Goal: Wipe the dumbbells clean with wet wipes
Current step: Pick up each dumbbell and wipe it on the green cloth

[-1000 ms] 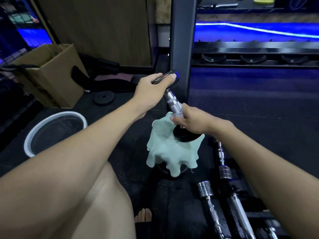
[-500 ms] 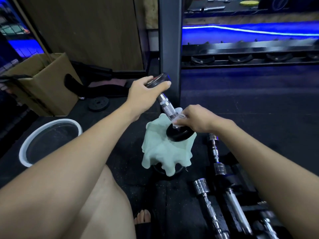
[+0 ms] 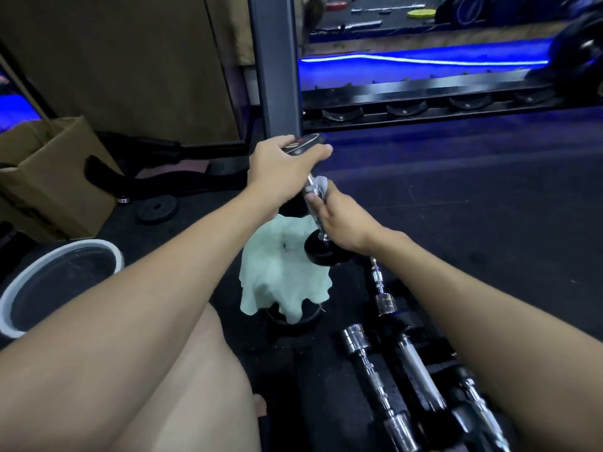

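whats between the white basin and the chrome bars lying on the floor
In the head view, a pale green cloth draped over a dark weight lies between the basin and the bars.

Basin (image 3: 9, 308) left of cloth (image 3: 280, 282); bars (image 3: 375, 380) right.

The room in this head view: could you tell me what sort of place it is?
Most likely a gym: a long dumbbell rack with cradles, chrome bars on black rubber flooring, and a loose weight plate.
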